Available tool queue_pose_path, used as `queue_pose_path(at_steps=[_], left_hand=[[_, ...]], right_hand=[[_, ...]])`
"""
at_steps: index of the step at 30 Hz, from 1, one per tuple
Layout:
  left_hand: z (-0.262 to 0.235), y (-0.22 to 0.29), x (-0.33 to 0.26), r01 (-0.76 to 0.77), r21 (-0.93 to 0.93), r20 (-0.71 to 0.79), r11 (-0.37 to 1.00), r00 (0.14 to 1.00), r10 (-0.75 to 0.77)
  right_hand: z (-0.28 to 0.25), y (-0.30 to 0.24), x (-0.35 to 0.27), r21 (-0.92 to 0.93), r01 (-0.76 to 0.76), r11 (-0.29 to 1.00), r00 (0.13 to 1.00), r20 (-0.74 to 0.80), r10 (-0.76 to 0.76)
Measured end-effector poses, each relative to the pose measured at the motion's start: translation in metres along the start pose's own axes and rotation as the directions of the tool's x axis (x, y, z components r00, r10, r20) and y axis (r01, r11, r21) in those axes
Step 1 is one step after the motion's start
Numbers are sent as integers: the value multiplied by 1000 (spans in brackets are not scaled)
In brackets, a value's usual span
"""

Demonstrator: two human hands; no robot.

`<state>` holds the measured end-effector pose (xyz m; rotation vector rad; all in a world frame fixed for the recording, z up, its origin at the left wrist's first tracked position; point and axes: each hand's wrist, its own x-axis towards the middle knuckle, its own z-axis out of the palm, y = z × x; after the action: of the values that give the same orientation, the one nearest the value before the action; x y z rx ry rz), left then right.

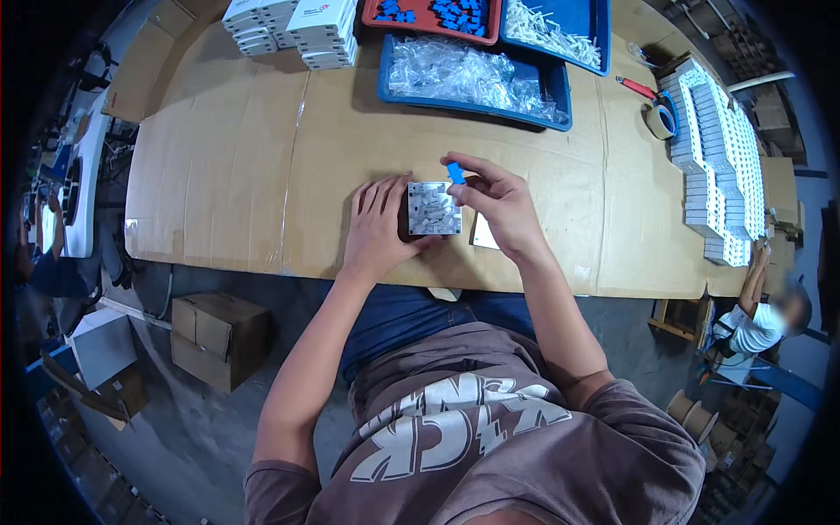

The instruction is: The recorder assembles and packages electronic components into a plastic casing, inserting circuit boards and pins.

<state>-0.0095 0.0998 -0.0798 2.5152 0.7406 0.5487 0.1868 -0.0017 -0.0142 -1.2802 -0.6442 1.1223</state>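
Observation:
A small square box (435, 208), its top grey and patterned with dark corners, sits on the cardboard-covered table in front of me. My left hand (378, 223) wraps its left side, index finger at the far corner and thumb along the near edge. Just above the box's far right corner, my right hand (497, 203) pinches a small blue plastic piece (455, 172) between thumb and fingers. Partly hidden by that hand, a flat white piece (484, 233) lies to the right of the box.
Beyond the box stand a blue tray of clear plastic bags (472, 79), a red tray of blue pieces (437, 16) and a blue tray of white pieces (551, 31). White boxes (322, 31) are stacked far left. At right are stacked units (722, 166), tape (658, 122) and another person (757, 324).

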Motion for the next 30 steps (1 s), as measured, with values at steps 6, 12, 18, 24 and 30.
queue_pose_path(at_steps=[6, 12, 18, 24, 30], left_hand=[[-2, 1, -2, 9, -25, 26, 1000, 1000, -8], [0, -1, -1, 32, -41, 17, 999, 999, -31], [-3, -1, 2, 37, -36, 22, 999, 999, -36], [-3, -5, 1, 58, -128, -7, 990, 998, -59], [-3, -2, 1, 58, -141, 11, 988, 998, -57]], right_hand=[[2, 27, 9, -628, 134, 767, 991, 73, -114], [11, 35, 21, -806, 336, 488, 933, 213, -291], [22, 37, 28, -858, 402, 320, 886, 276, -373], [27, 48, 27, -862, 416, 290, 871, 285, -401], [28, 54, 22, -899, 370, 235, 882, 260, -392]])
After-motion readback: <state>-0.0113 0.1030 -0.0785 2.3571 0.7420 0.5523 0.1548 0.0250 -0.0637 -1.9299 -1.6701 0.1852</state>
